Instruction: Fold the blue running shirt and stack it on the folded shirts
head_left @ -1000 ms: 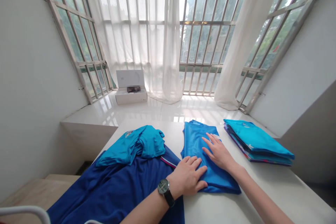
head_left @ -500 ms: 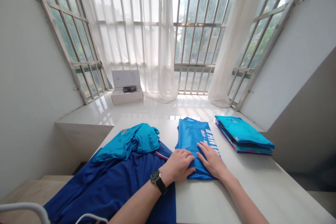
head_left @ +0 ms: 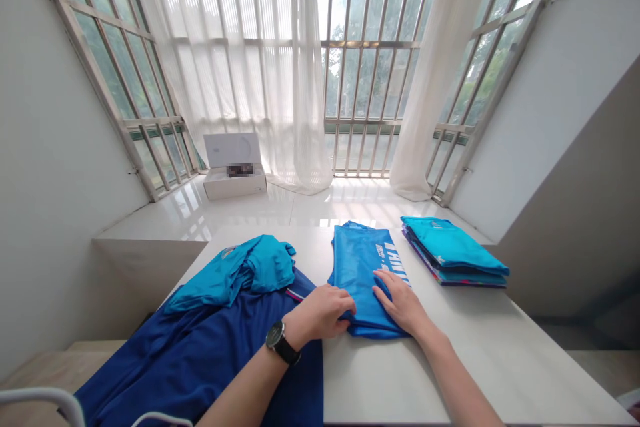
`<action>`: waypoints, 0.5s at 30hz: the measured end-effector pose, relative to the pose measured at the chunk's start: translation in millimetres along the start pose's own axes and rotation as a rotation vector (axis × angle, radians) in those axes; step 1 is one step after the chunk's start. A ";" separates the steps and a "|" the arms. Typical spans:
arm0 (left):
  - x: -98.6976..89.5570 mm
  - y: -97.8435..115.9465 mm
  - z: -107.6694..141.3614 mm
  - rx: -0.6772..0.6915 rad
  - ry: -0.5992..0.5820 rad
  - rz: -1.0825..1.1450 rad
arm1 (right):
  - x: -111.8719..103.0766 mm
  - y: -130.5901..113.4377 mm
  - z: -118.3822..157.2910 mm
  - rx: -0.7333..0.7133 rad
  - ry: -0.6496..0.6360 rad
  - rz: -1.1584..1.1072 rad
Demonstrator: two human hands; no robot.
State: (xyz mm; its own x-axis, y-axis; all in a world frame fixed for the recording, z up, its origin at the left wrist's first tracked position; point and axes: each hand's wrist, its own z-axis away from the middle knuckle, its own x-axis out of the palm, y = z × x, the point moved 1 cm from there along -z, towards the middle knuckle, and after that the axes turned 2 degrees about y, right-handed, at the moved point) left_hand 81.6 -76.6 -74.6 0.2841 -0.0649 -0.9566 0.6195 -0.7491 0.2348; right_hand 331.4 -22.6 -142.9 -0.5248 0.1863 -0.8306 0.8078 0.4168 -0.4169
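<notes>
On the white table [head_left: 400, 380], a bright blue jersey [head_left: 356, 267] lies folded lengthwise, with white lettering along one edge. The right hand [head_left: 403, 307] lies open on it, fingers spread, apparently so the flat palm keeps the cloth from sliding. The left hand [head_left: 323, 312], with a black-strapped wristwatch [head_left: 281, 341] on its wrist, curls over the jersey's near edge; whether it is pinching the fabric or only resting there, the view does not settle. Beyond the right hand, a squared stack of folded jerseys [head_left: 453, 250] sits near the table's edge, its neat corners keeping it apart from the loose cloth. Past the left hand, a rumpled turquoise shirt [head_left: 240, 268] lies over a spread royal-blue garment [head_left: 200, 363], which hangs off the table's edge.
</notes>
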 end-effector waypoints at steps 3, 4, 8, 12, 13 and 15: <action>-1.5 -1.7 1.6 0.004 0.000 -0.007 | -6.4 -7.5 -0.5 -0.010 0.003 -0.049; -1.8 -2.6 1.9 0.006 0.005 -0.009 | -10.1 -11.7 -0.9 -0.013 0.001 -0.072; 1.0 -7.2 0.5 -0.020 0.061 -0.018 | -27.3 -35.2 -1.5 -0.024 -0.093 -0.244; 8.5 -9.7 -4.6 -0.156 0.215 0.003 | -30.9 -59.1 1.2 -0.115 -0.284 -0.414; 10.3 -9.7 -5.9 -0.193 0.255 0.010 | -28.8 -62.8 2.0 -0.151 -0.300 -0.399; 12.8 -9.1 -8.2 -0.237 0.313 0.017 | -22.7 -66.6 3.3 -0.202 -0.294 -0.332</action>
State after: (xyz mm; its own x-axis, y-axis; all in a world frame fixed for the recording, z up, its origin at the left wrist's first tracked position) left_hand 85.6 -65.3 -87.6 0.4827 0.1555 -0.8619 0.7540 -0.5744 0.3186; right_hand 290.3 -57.5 -97.5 -0.6231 -0.2333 -0.7465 0.5263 0.5810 -0.6209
